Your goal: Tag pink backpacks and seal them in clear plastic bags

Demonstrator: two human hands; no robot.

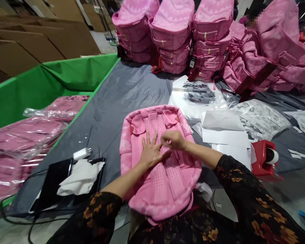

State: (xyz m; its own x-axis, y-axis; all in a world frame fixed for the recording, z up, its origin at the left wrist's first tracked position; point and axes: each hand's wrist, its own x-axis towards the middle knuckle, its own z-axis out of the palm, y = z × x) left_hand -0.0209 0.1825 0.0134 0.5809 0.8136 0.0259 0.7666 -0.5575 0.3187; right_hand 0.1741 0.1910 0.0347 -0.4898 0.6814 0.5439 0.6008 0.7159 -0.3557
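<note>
A pink backpack point(139, 189) lies on the table in front of me with its two perforated shoulder straps facing up. My left hand point(151, 153) rests flat on the straps, fingers spread. Just to its right, my right hand point(174, 139) is closed over the right strap, its fingers curled in and slightly blurred. What those fingers hold, if anything, is hidden. The carry handle end of the backpack points away from me, and its near end hangs close to my body.
Stacked pink backpacks point(171, 30) line the far side. On the right are white papers point(225, 135), a plastic bag point(263, 118) and a red tape dispenser point(259, 157). Left are a charger point(81, 154), a white cloth point(80, 178), a dark tablet point(53, 183) and a green-lined bin point(73, 76) of wrapped backpacks.
</note>
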